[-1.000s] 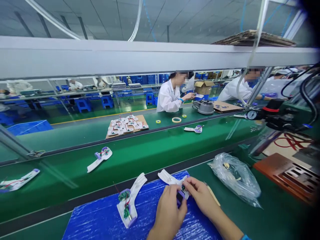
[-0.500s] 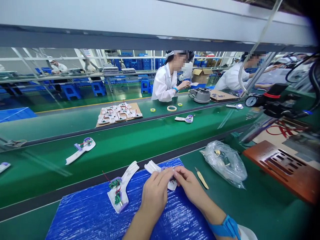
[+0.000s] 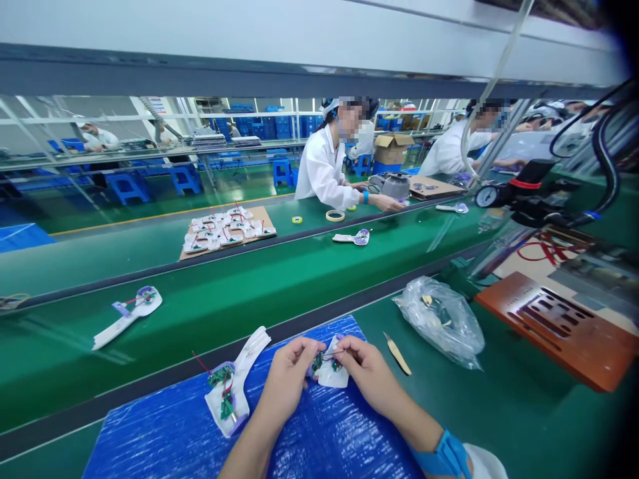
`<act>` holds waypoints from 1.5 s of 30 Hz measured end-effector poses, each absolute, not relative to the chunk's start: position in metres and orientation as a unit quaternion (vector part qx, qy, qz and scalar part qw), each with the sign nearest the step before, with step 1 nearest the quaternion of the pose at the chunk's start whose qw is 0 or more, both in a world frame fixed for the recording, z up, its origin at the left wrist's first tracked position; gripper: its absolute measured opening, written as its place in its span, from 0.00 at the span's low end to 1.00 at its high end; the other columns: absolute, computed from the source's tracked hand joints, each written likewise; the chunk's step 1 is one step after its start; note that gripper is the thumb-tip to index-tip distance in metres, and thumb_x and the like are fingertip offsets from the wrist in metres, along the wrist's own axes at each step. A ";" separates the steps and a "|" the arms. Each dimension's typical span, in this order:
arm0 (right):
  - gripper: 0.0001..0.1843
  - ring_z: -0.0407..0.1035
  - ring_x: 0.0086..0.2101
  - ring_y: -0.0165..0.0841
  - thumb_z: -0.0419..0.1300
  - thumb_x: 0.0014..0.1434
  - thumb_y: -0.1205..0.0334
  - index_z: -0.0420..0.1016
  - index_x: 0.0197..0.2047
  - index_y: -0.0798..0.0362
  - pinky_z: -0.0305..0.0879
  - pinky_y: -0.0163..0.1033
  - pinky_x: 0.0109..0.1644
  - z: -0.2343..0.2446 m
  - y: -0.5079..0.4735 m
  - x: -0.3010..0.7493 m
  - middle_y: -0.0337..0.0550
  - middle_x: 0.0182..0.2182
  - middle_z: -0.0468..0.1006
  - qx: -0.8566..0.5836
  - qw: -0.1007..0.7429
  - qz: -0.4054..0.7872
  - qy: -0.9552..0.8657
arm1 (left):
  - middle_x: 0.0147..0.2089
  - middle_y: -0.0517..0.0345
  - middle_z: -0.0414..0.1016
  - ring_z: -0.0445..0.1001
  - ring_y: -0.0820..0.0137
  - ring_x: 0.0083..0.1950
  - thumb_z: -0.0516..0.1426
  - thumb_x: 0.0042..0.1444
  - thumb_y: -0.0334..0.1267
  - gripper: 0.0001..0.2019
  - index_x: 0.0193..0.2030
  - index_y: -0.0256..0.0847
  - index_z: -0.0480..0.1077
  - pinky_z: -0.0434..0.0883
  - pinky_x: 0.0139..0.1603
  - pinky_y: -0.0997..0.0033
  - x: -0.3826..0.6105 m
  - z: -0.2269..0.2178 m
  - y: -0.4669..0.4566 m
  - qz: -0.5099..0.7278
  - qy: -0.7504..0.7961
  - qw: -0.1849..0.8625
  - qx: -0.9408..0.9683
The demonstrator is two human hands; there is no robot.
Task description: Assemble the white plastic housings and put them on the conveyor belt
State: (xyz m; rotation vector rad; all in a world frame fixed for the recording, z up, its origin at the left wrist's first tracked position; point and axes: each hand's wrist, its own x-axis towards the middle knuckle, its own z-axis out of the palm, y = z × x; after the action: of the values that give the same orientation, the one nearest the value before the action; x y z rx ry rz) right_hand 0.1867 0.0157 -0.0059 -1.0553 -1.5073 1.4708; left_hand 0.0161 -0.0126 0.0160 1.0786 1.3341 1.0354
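Over the blue film-wrapped pad (image 3: 164,432), a white plastic housing half (image 3: 333,378) lies between my two hands. My left hand (image 3: 293,366) is closed in a pinch at a small green circuit board (image 3: 316,363) on the housing's left side. My right hand (image 3: 367,366) pinches a thin dark wire (image 3: 330,354) that runs across to the board. Fingers cover part of the housing. To the left rests a second white housing half (image 3: 252,352) carrying green boards (image 3: 227,402), a red wire and a metal cylinder.
A wooden-handled knife (image 3: 398,354) and a clear plastic bag (image 3: 442,326) lie right of the pad. Beyond stands an orange-brown fixture (image 3: 559,326). Housing halves (image 3: 134,309) lie on the green conveyor (image 3: 239,293). Across it, a co-worker (image 3: 324,159) reaches over the belt's edge.
My hands have moved apart slightly, exposing the board and wire between them. Conveyor pieces have shifted left in view. The co-worker's arm now reaches down toward the belt.
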 end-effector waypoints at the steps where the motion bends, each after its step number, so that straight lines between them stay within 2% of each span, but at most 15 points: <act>1: 0.17 0.61 0.27 0.30 0.58 0.60 0.47 0.69 0.31 0.53 0.59 0.35 0.31 -0.006 0.016 0.186 0.36 0.24 0.67 -0.415 0.386 0.577 -0.589 | 0.32 0.55 0.73 0.65 0.75 0.26 0.55 0.56 0.56 0.23 0.42 0.34 0.73 0.61 0.25 0.77 0.013 0.019 -0.013 0.427 0.551 0.557 0.451; 4: 0.17 0.62 0.27 0.30 0.58 0.60 0.46 0.69 0.31 0.53 0.59 0.35 0.32 -0.007 0.017 0.186 0.36 0.24 0.67 -0.413 0.399 0.575 -0.583 | 0.28 0.61 0.69 0.66 0.76 0.27 0.63 0.50 0.52 0.28 0.52 0.35 0.69 0.65 0.30 0.76 0.010 0.021 -0.015 0.429 0.501 0.599 0.453; 6: 0.17 0.62 0.28 0.31 0.58 0.60 0.46 0.70 0.32 0.53 0.60 0.35 0.33 -0.008 0.017 0.186 0.37 0.25 0.68 -0.407 0.404 0.582 -0.577 | 0.29 0.61 0.69 0.66 0.75 0.28 0.65 0.48 0.50 0.31 0.55 0.35 0.65 0.65 0.29 0.77 0.011 0.017 -0.015 0.450 0.498 0.590 0.448; 9: 0.16 0.63 0.29 0.31 0.58 0.61 0.48 0.70 0.32 0.53 0.60 0.35 0.34 -0.009 0.015 0.185 0.37 0.27 0.69 -0.394 0.384 0.592 -0.589 | 0.41 0.52 0.73 0.68 0.73 0.32 0.58 0.56 0.52 0.27 0.56 0.37 0.61 0.65 0.26 0.78 0.017 0.006 -0.015 0.485 0.538 0.520 0.454; 11: 0.15 0.62 0.29 0.31 0.57 0.62 0.49 0.70 0.32 0.53 0.60 0.35 0.34 -0.009 0.013 0.185 0.37 0.27 0.69 -0.391 0.369 0.579 -0.613 | 0.47 0.49 0.73 0.71 0.71 0.37 0.54 0.60 0.51 0.24 0.58 0.40 0.62 0.68 0.29 0.77 0.020 0.001 -0.016 0.476 0.555 0.485 0.480; 14: 0.14 0.61 0.28 0.31 0.54 0.64 0.51 0.70 0.33 0.52 0.58 0.35 0.33 -0.010 0.011 0.185 0.37 0.26 0.67 -0.398 0.366 0.539 -0.646 | 0.52 0.48 0.72 0.72 0.67 0.42 0.52 0.62 0.50 0.22 0.59 0.42 0.66 0.72 0.33 0.74 0.020 0.000 -0.016 0.439 0.567 0.461 0.523; 16: 0.14 0.60 0.28 0.31 0.53 0.65 0.52 0.70 0.33 0.52 0.57 0.35 0.32 -0.010 0.011 0.184 0.37 0.26 0.67 -0.405 0.369 0.507 -0.665 | 0.54 0.48 0.72 0.73 0.68 0.39 0.51 0.63 0.49 0.22 0.60 0.43 0.67 0.73 0.33 0.72 0.018 0.001 -0.016 0.423 0.563 0.448 0.551; 19: 0.14 0.61 0.28 0.31 0.51 0.66 0.54 0.70 0.32 0.52 0.57 0.35 0.33 -0.009 0.010 0.183 0.38 0.27 0.67 -0.411 0.377 0.458 -0.692 | 0.55 0.49 0.72 0.73 0.69 0.37 0.48 0.65 0.48 0.21 0.60 0.46 0.68 0.74 0.35 0.69 0.016 0.001 -0.016 0.406 0.546 0.418 0.602; 23: 0.13 0.61 0.28 0.31 0.52 0.66 0.56 0.71 0.32 0.52 0.57 0.36 0.33 -0.009 0.010 0.182 0.38 0.28 0.67 -0.413 0.386 0.425 -0.708 | 0.54 0.50 0.73 0.73 0.65 0.47 0.48 0.66 0.46 0.19 0.60 0.47 0.68 0.74 0.49 0.62 0.016 0.000 -0.017 0.403 0.536 0.384 0.634; 26: 0.13 0.62 0.29 0.32 0.52 0.66 0.57 0.71 0.33 0.52 0.57 0.36 0.33 -0.009 0.010 0.181 0.38 0.28 0.67 -0.413 0.385 0.417 -0.712 | 0.53 0.50 0.73 0.73 0.64 0.50 0.47 0.66 0.45 0.19 0.60 0.47 0.68 0.71 0.55 0.59 0.018 0.000 -0.017 0.400 0.538 0.378 0.638; 36: 0.14 0.61 0.27 0.31 0.52 0.66 0.55 0.71 0.32 0.51 0.57 0.36 0.31 -0.011 0.010 0.178 0.38 0.26 0.67 -0.423 0.400 0.412 -0.701 | 0.54 0.50 0.73 0.72 0.63 0.52 0.47 0.67 0.45 0.20 0.59 0.45 0.68 0.70 0.56 0.57 0.021 0.003 -0.017 0.399 0.546 0.359 0.643; 45: 0.12 0.60 0.26 0.31 0.55 0.61 0.56 0.71 0.30 0.52 0.57 0.36 0.31 -0.011 0.007 0.171 0.38 0.25 0.69 -0.450 0.424 0.460 -0.637 | 0.52 0.49 0.73 0.70 0.63 0.53 0.47 0.67 0.41 0.19 0.61 0.43 0.67 0.67 0.57 0.58 0.028 -0.005 -0.020 0.407 0.557 0.331 0.643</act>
State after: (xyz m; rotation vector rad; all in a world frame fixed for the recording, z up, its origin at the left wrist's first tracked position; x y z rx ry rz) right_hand 0.1712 0.0068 -0.0109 -1.1253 -1.5941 1.1510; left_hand 0.0284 -0.0203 -0.0049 1.6806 1.4570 1.0648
